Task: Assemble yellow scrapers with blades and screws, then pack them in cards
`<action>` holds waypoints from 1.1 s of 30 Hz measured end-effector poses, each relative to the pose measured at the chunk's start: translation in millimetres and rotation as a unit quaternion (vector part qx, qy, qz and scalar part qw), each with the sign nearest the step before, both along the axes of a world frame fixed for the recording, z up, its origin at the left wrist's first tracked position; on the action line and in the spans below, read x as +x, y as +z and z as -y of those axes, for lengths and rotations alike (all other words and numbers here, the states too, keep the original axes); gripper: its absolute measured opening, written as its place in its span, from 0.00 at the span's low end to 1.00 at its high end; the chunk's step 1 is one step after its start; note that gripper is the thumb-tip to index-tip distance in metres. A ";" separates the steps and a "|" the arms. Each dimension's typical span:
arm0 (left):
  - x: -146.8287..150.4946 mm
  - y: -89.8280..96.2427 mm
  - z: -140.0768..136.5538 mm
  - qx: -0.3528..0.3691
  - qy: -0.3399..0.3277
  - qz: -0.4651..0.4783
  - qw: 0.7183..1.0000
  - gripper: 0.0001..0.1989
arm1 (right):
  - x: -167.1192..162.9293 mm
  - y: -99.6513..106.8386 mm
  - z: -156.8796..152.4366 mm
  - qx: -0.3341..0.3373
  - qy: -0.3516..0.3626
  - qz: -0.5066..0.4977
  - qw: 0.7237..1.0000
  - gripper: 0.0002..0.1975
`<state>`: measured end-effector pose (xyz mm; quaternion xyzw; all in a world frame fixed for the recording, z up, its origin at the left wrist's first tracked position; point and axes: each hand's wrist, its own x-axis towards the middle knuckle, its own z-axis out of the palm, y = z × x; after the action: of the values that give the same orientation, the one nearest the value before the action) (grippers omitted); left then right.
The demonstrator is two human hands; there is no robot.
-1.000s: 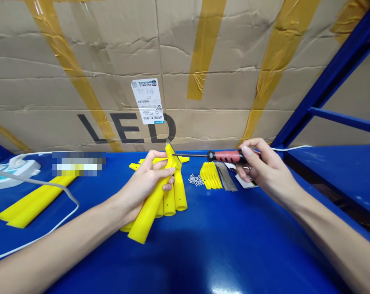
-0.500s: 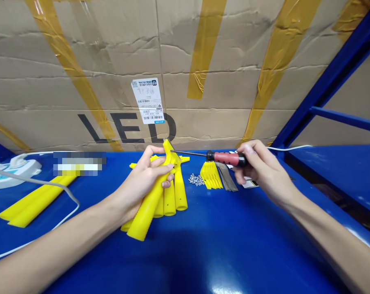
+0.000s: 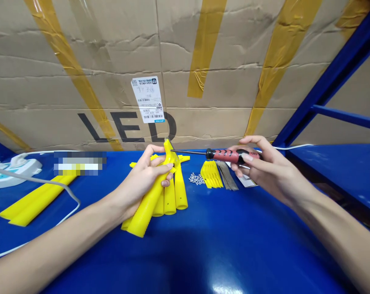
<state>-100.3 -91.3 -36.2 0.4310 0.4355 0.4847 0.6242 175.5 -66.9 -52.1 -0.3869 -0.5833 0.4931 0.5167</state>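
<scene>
My left hand (image 3: pixel 146 175) is closed around a yellow plastic handle (image 3: pixel 146 206), a hollow tube with a forked head tilted up and away from me. My right hand (image 3: pixel 266 163) holds a screwdriver (image 3: pixel 223 155) with a red and black grip, thumb and fingers around its rear end and the index finger partly lifted. The thin shaft lies level and its tip meets the side of the forked head; the screw there is too small to make out. Beneath my left hand, several like yellow handles (image 3: pixel 181 192) lie side by side on the blue surface.
Right of the handles lie small screws (image 3: pixel 196 179), a row of small yellow plates (image 3: pixel 211 174) and grey metal strips (image 3: pixel 228 176). Yellow tubes (image 3: pixel 41 198), a power strip (image 3: pixel 18 173) and cables are at left. A taped cardboard box (image 3: pixel 111 61) stands behind.
My right hand has shifted its fingers on the screwdriver grip, the index finger has lifted and the grip looks turned. The left hand and yellow handle have hardly moved.
</scene>
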 end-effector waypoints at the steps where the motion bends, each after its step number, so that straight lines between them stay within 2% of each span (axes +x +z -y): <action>1: 0.3 -0.3 0.3 -0.006 -0.001 -0.002 1.000 0.18 | 0.5 -0.8 -0.5 0.005 -0.016 0.012 1.000 0.16; 4: 1.6 -1.3 1.3 -0.022 -0.005 -0.008 1.000 0.18 | 2.0 -3.8 -2.1 0.003 -0.077 0.048 0.996 0.16; 7: 1.7 -1.5 1.0 -0.012 -0.005 -0.007 1.000 0.18 | 3.0 -3.3 -2.1 -0.019 -0.035 0.000 0.999 0.14; 10: 1.6 -0.8 0.1 -0.001 -0.007 -0.005 1.000 0.18 | 3.0 -2.0 -1.8 -0.015 0.018 -0.025 0.999 0.17; 12: 2.5 -0.3 0.5 -0.009 -0.007 -0.007 1.000 0.18 | 2.6 -2.7 -2.4 0.003 -0.015 0.017 1.000 0.14; 15: 4.0 -0.2 1.2 -0.024 -0.001 -0.009 1.000 0.18 | 1.8 -3.1 -2.6 0.008 -0.063 0.064 0.996 0.17; 18: 3.4 -1.0 0.6 -0.016 0.003 -0.008 1.000 0.18 | 1.2 -1.2 -1.3 -0.007 -0.010 0.012 1.000 0.14; 20: 2.4 -1.5 0.2 -0.005 0.000 -0.009 1.000 0.18 | 1.0 -1.1 -0.9 -0.003 0.016 -0.013 1.000 0.17; 23: 2.0 -1.7 0.9 -0.011 -0.003 -0.010 1.000 0.18 | 1.2 -4.0 -2.3 0.013 -0.027 0.031 0.999 0.14; 25: 2.2 -1.5 1.4 -0.021 0.000 -0.010 1.000 0.18 | 1.3 -4.8 -2.7 0.012 -0.047 0.046 0.998 0.16; 29: 2.6 -1.4 0.6 -0.017 -0.002 -0.005 1.000 0.17 | 1.9 -0.1 0.0 0.011 0.001 -0.010 1.000 0.18; 31: 3.0 -1.7 0.3 -0.016 -0.004 -0.004 1.000 0.17 | 2.2 1.4 0.9 0.016 0.002 0.012 1.000 0.18; 33: 3.6 -2.1 0.4 -0.024 -0.002 -0.002 1.000 0.17 | 2.3 0.5 0.6 0.015 -0.030 0.062 0.997 0.15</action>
<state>-96.7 -91.8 -38.3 0.4176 0.4478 0.4721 0.6342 177.8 -67.6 -51.6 -0.4268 -0.6094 0.4437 0.4997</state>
